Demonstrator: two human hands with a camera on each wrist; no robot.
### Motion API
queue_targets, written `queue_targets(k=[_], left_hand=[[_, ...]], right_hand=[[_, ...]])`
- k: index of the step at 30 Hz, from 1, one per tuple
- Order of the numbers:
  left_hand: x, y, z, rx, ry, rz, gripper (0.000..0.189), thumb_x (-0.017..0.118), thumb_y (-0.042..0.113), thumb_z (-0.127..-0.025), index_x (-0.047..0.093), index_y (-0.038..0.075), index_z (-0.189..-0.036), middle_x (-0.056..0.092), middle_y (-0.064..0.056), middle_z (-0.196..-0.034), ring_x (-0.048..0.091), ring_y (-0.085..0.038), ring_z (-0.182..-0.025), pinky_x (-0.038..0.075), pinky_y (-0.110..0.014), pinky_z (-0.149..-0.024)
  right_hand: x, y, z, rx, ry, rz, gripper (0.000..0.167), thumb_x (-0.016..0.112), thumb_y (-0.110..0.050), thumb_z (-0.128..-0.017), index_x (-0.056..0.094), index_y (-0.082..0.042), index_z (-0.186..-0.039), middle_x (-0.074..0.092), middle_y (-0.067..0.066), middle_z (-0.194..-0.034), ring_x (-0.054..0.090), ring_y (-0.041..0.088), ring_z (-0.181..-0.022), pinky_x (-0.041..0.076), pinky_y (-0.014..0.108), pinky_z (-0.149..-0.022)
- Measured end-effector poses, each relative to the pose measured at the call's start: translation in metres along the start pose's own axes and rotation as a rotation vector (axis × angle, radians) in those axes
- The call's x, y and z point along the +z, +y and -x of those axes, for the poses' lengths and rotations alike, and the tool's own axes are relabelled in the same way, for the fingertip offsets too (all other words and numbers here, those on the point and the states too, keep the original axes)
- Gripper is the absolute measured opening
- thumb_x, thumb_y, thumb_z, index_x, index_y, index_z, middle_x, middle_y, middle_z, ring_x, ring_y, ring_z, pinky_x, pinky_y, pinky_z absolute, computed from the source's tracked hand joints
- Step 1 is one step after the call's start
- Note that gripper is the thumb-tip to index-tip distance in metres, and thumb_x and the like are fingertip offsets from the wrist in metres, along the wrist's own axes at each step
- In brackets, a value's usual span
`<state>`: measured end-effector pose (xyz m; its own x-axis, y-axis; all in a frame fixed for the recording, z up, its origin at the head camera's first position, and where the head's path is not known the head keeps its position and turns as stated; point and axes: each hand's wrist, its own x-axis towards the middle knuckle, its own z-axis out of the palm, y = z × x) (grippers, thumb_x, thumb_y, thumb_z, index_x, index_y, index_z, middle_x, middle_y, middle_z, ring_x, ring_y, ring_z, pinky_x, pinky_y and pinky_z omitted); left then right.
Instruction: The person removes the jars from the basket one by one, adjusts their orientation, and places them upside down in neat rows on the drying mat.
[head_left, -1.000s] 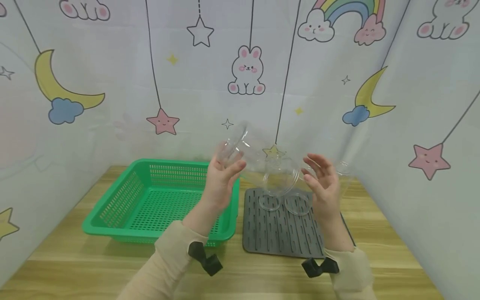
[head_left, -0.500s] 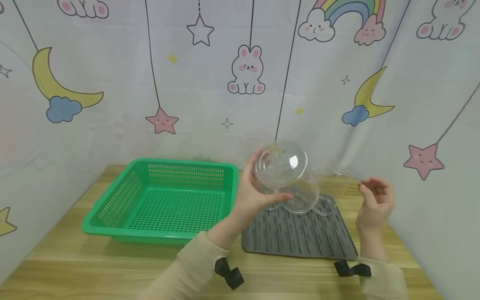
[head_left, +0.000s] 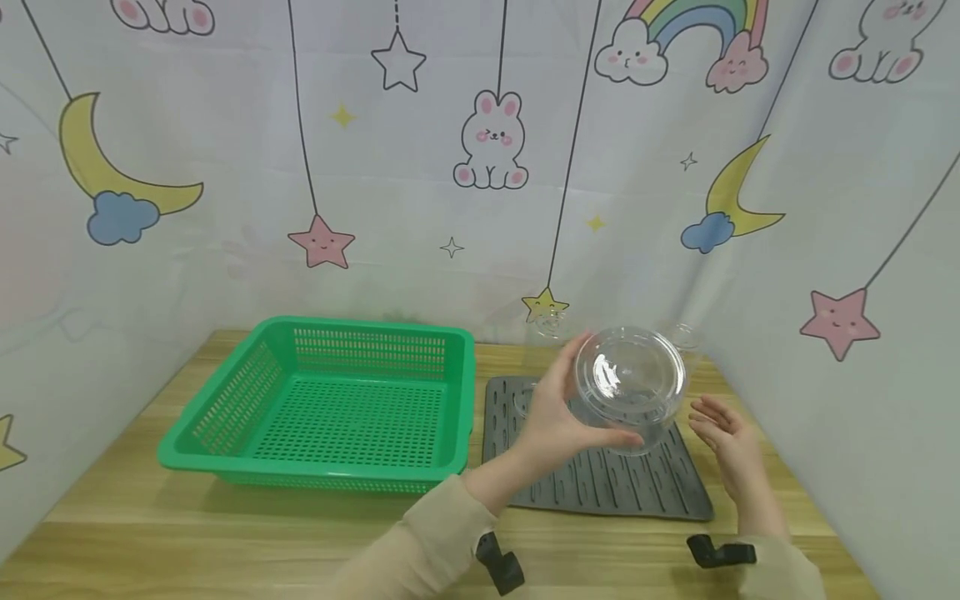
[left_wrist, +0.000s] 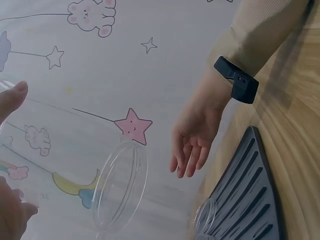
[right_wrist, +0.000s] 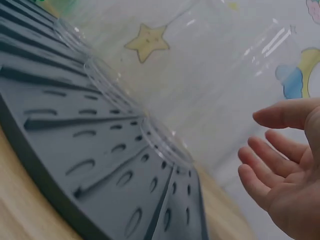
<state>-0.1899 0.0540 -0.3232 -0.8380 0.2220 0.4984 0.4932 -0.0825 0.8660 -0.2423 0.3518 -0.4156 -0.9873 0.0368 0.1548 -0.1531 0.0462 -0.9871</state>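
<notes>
My left hand (head_left: 555,417) grips a clear round plastic jar (head_left: 630,371), its fingers and thumb around the side. Tilted above the drying mat (head_left: 592,487), the jar turns its round base toward the head camera. A clear rim (left_wrist: 120,187) shows in the left wrist view, past the fingers at that view's left edge. To the right of the jar is my right hand (head_left: 735,442), apart from it, fingers loosely bent and holding nothing. Other clear jars (head_left: 551,325) stand mouth down on the grey mat; their rims (right_wrist: 167,142) rest on it in the right wrist view.
A green perforated basket (head_left: 318,475) stands on the wooden table (head_left: 247,533) left of the mat. Behind rises a white cloth backdrop (head_left: 420,275) printed with stars, moons and rabbits. One more clear jar (head_left: 682,337) stands at the mat's back right.
My left hand has carried the jar rightward from beside the basket to above the mat, turning its base toward the head camera. My right hand has shifted right and lower, staying empty.
</notes>
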Motion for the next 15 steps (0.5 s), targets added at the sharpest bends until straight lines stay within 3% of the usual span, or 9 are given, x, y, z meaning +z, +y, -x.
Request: queue_targets(k=[4,8,11,14,15], left_hand=[[0.014,-0.008,0.001,-0.032,-0.01,-0.044,0.115,0.092,0.003,-0.058,0.029,0.02,-0.153,0.046,0.001,-0.149,0.05,-0.016,-0.131,0.04,-0.035,-0.11],[0.025,-0.019,0.002,-0.04,-0.022,-0.051,0.116,0.093,0.004,-0.057,0.03,0.021,-0.153,0.046,0.002,-0.149,0.05,-0.013,-0.13,0.04,-0.032,-0.109],[0.033,-0.029,0.002,-0.042,-0.037,-0.049,0.116,0.093,0.004,-0.057,0.029,0.021,-0.153,0.045,0.002,-0.15,0.049,-0.012,-0.131,0.04,-0.03,-0.109],[0.04,-0.038,0.001,-0.04,-0.05,-0.063,0.117,0.094,0.005,-0.057,0.029,0.019,-0.153,0.046,0.001,-0.149,0.05,-0.012,-0.129,0.04,-0.028,-0.108],[0.042,-0.041,0.0,-0.039,-0.055,-0.06,0.117,0.093,0.005,-0.057,0.029,0.018,-0.153,0.046,0.001,-0.149,0.05,-0.012,-0.129,0.041,-0.028,-0.108]], right_hand=[[-0.009,0.013,0.002,0.034,-0.059,0.021,0.048,0.053,-0.002,-0.098,0.034,0.005,-0.142,0.06,-0.031,-0.104,0.057,-0.014,-0.098,0.047,0.006,-0.084],[-0.017,0.025,0.003,0.079,-0.091,-0.027,0.036,0.053,0.001,-0.097,0.053,-0.02,-0.126,0.063,-0.03,-0.101,0.058,-0.015,-0.096,0.048,0.007,-0.083],[-0.02,0.035,0.002,0.095,-0.1,-0.07,0.044,0.051,0.006,-0.095,0.06,-0.037,-0.103,0.065,-0.028,-0.098,0.06,-0.013,-0.094,0.049,0.007,-0.082],[-0.02,0.044,0.002,0.088,-0.087,-0.082,0.049,0.051,0.009,-0.093,0.062,-0.039,-0.097,0.066,-0.026,-0.097,0.061,-0.011,-0.093,0.049,0.008,-0.082],[-0.02,0.046,0.003,0.079,-0.081,-0.067,0.045,0.051,0.008,-0.093,0.064,-0.034,-0.104,0.066,-0.027,-0.096,0.061,-0.011,-0.093,0.049,0.008,-0.082]])
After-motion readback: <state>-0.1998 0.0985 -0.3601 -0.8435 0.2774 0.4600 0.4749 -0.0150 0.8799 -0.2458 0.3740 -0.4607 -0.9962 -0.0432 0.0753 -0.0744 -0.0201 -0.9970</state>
